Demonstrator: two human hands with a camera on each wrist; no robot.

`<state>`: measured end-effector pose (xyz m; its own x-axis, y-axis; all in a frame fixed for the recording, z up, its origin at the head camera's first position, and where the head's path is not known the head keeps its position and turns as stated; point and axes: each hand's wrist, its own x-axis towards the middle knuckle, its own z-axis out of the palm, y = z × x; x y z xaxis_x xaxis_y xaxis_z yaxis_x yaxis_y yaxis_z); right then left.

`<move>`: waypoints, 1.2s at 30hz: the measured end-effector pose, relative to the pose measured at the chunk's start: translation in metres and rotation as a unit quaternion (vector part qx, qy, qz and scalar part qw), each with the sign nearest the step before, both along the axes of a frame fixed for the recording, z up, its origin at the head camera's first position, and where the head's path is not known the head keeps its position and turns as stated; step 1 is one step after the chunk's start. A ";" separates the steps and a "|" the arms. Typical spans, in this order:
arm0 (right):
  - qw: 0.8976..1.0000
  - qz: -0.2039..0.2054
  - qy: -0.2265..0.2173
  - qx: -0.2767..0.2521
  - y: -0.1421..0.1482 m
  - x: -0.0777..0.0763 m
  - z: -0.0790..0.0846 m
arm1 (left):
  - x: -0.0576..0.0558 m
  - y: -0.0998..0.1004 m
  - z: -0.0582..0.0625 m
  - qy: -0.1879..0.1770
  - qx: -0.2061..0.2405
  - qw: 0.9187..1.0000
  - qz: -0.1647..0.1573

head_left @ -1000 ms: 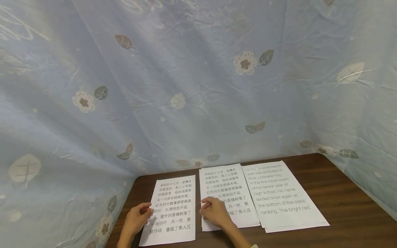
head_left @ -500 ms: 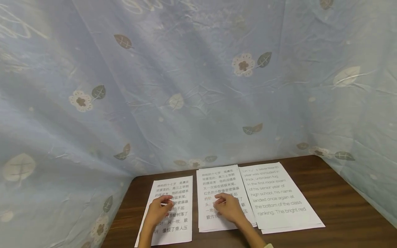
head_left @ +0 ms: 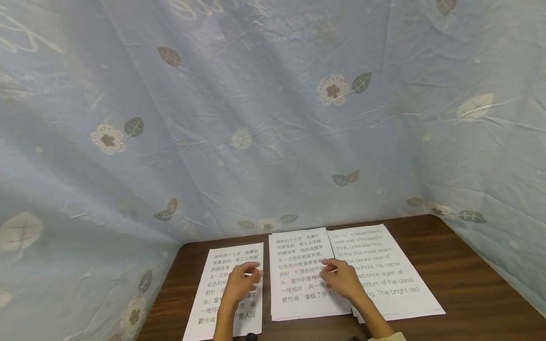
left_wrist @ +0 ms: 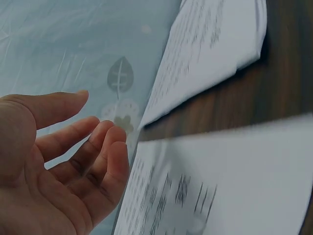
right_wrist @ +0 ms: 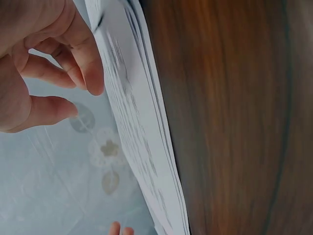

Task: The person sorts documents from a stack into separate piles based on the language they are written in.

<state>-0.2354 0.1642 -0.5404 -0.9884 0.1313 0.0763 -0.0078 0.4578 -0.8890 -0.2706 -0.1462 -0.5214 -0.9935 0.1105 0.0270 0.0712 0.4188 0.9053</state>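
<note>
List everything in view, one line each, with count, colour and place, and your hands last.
Left paper: one pile, sheet count unclear, white with dark Chinese print, left on the table
Middle papers: one stack, white with dark Chinese print, between the other two
Right papers: one stack, white with English print, rightmost
Table: 1, brown wood grain, under the papers
Cloth: piece count unclear, pale blue with leaves and flowers, behind the table and at its sides
Sleeve: 1, pale, bottom edge, right forearm
Left hand: 1, over the left paper
Right hand: 1, over where the middle and right stacks meet
</note>
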 end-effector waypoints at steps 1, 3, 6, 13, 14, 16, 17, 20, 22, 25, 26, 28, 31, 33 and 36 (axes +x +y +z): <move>1.000 -0.001 0.002 0.005 0.003 0.000 0.001 | 0.000 0.003 0.000 -0.003 0.003 1.000 -0.001; 1.000 -0.002 0.005 0.011 0.009 0.001 0.002 | 0.000 0.008 0.001 -0.004 0.007 1.000 -0.001; 1.000 -0.005 0.005 0.017 0.017 0.000 0.002 | -0.001 0.015 0.001 -0.005 0.012 1.000 0.000; 0.999 -0.022 -0.009 0.044 0.032 -0.006 -0.004 | -0.004 0.026 -0.005 0.003 -0.018 1.000 -0.012; 0.998 -0.023 -0.009 0.049 0.033 -0.006 -0.005 | -0.004 0.027 -0.006 0.005 -0.026 1.000 -0.014; 0.998 -0.026 -0.011 0.057 0.036 -0.007 -0.006 | -0.004 0.029 -0.007 0.008 -0.038 0.999 -0.014; 0.998 -0.027 -0.013 0.061 0.037 -0.007 -0.006 | -0.004 0.030 -0.008 0.008 -0.043 0.999 -0.014; 0.997 -0.030 -0.013 0.073 0.038 -0.006 -0.006 | -0.004 0.031 -0.011 0.002 -0.057 0.998 -0.011; 0.996 -0.032 -0.013 0.084 0.039 -0.006 -0.007 | -0.004 0.032 -0.013 -0.004 -0.063 0.998 -0.010; 0.995 -0.031 -0.012 0.099 0.040 -0.005 -0.008 | -0.004 0.033 -0.017 -0.008 -0.068 0.998 -0.012; 0.994 -0.031 -0.013 0.103 0.040 -0.005 -0.008 | -0.004 0.033 -0.018 -0.007 -0.067 0.998 -0.013; 0.993 -0.028 -0.012 0.110 0.040 -0.006 -0.009 | -0.005 0.034 -0.020 -0.005 -0.068 0.998 -0.013; 0.993 -0.024 -0.011 0.115 0.040 -0.007 -0.010 | -0.006 0.034 -0.022 0.003 -0.069 0.998 -0.013; 0.993 -0.021 -0.014 0.116 0.041 -0.008 -0.010 | -0.006 0.034 -0.023 0.005 -0.073 0.997 -0.010; 0.992 -0.017 -0.020 0.121 0.040 -0.008 -0.009 | -0.007 0.034 -0.024 0.011 -0.079 0.997 -0.006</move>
<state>-0.2436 0.2045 -0.5489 -0.9865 0.1476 0.0705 0.0446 0.6571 -0.7524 -0.2772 -0.1119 -0.5457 -0.9915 0.1266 0.0293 0.0953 0.5551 0.8263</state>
